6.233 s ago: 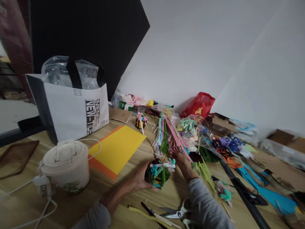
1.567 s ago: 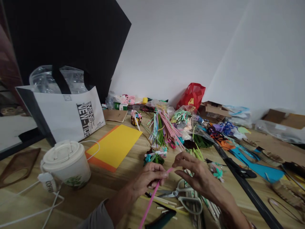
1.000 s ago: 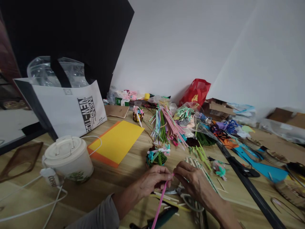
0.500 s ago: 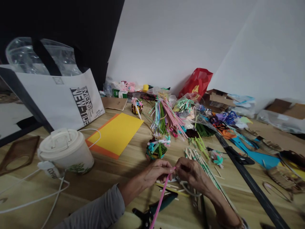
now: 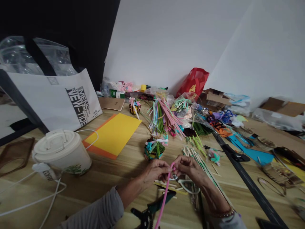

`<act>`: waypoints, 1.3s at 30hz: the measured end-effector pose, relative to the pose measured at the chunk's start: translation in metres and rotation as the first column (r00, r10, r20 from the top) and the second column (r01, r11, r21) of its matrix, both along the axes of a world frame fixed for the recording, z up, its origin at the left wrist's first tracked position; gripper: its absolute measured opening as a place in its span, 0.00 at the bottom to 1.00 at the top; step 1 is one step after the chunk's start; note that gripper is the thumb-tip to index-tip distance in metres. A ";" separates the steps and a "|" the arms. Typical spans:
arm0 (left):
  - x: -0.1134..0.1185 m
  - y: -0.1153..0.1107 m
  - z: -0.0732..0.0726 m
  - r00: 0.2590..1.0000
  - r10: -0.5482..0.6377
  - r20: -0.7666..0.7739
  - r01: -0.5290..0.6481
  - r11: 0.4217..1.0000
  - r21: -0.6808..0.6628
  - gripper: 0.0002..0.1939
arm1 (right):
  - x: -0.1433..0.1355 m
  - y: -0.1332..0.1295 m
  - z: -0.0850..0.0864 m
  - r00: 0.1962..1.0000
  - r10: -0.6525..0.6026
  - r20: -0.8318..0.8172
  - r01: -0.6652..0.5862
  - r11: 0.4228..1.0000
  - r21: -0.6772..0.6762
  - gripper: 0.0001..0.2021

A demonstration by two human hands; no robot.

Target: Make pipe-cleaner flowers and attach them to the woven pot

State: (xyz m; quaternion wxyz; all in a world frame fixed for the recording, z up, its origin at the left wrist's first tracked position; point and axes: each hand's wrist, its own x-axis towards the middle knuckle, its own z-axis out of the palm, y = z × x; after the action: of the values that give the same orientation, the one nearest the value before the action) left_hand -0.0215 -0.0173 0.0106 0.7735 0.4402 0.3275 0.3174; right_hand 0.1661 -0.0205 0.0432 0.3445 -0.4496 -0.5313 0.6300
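A white bag [image 5: 54,101] stood at the left, with 1 lidded container [image 5: 62,156] nearer and a flat brown piece [image 5: 20,148] beyond it to the left. A red bag [image 5: 194,83] sat far off, left of 2 cardboard boxes [image 5: 215,98].

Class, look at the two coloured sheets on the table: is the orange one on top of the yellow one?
No; the yellow sheet covers most of the orange sheet.

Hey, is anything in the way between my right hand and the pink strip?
Nothing visible is: your right hand pinches the pink strip near its bent end, beside your left hand. The scissors are below, not between.
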 end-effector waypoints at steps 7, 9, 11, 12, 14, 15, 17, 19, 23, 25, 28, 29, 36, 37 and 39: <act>0.001 -0.002 -0.004 1.000 -0.005 -0.014 0.006 0.999 0.046 0.19 | 0.000 0.000 -0.003 1.000 0.002 -0.011 -0.002 1.000 0.009 0.20; 0.001 -0.002 -0.004 1.000 -0.003 -0.022 0.004 0.999 0.049 0.19 | 0.000 0.000 -0.004 1.000 -0.008 -0.007 0.008 1.000 0.007 0.21; 0.001 -0.001 -0.003 0.999 0.005 -0.036 -0.004 0.999 0.038 0.20 | 0.000 0.000 -0.006 1.000 -0.013 -0.007 0.013 1.000 0.007 0.21; 0.001 -0.001 -0.002 0.999 0.008 -0.041 -0.007 0.999 0.034 0.20 | 0.000 0.000 -0.007 1.000 -0.013 -0.012 0.013 1.000 0.006 0.21; 0.001 -0.001 -0.001 0.999 0.014 -0.049 -0.013 0.999 0.031 0.21 | 0.000 0.000 -0.010 0.999 -0.002 -0.032 0.003 1.000 0.006 0.19; 0.001 -0.001 -0.002 0.999 0.013 -0.052 -0.011 0.999 0.034 0.21 | 0.000 0.001 -0.011 0.999 0.007 -0.044 -0.007 1.000 0.007 0.18; 0.001 -0.001 -0.003 0.999 0.014 -0.046 -0.012 0.999 0.046 0.22 | 0.000 0.001 -0.013 0.998 0.023 -0.060 -0.023 1.000 0.006 0.16; 0.000 -0.002 -0.004 0.999 0.025 -0.029 -0.024 0.998 0.061 0.22 | 0.000 0.002 -0.015 0.997 0.036 -0.061 -0.036 0.999 0.003 0.16; 0.000 -0.002 -0.007 0.998 0.057 0.001 -0.057 0.996 0.063 0.20 | 0.002 0.003 -0.017 0.997 0.055 -0.048 -0.054 0.998 0.026 0.16; 0.000 -0.003 -0.007 0.998 0.064 0.004 -0.064 0.996 0.059 0.19 | 0.003 0.003 -0.016 0.998 0.048 -0.031 -0.046 0.998 0.039 0.15; 0.001 -0.002 -0.006 0.998 0.069 0.005 -0.069 0.996 0.051 0.18 | 0.004 0.002 -0.013 0.999 0.037 -0.019 -0.036 0.999 0.039 0.15; 0.002 -0.002 -0.006 0.998 0.065 0.004 -0.065 0.997 0.048 0.18 | 0.005 0.002 -0.013 0.999 0.037 -0.021 -0.036 0.999 0.040 0.15; 0.004 -0.001 -0.001 0.999 0.046 -0.016 -0.045 0.998 0.054 0.15 | 0.007 0.002 -0.015 1.000 0.017 0.017 -0.018 0.998 0.065 0.16; 0.005 -0.001 -0.001 0.999 0.045 -0.017 -0.044 0.998 0.052 0.15 | 0.007 0.002 -0.015 1.000 0.015 0.024 -0.017 0.998 0.065 0.16; 0.006 0.001 0.001 0.998 0.055 -0.022 -0.054 0.997 0.048 0.15 | 0.006 0.002 -0.013 1.000 -0.001 0.027 -0.001 0.998 0.068 0.15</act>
State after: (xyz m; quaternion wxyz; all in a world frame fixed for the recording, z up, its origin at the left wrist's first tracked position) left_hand -0.0160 -0.0166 0.0112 0.7500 0.4529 0.3408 0.3409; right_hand 0.1722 -0.0182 0.0297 0.3525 -0.4462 -0.5569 0.6055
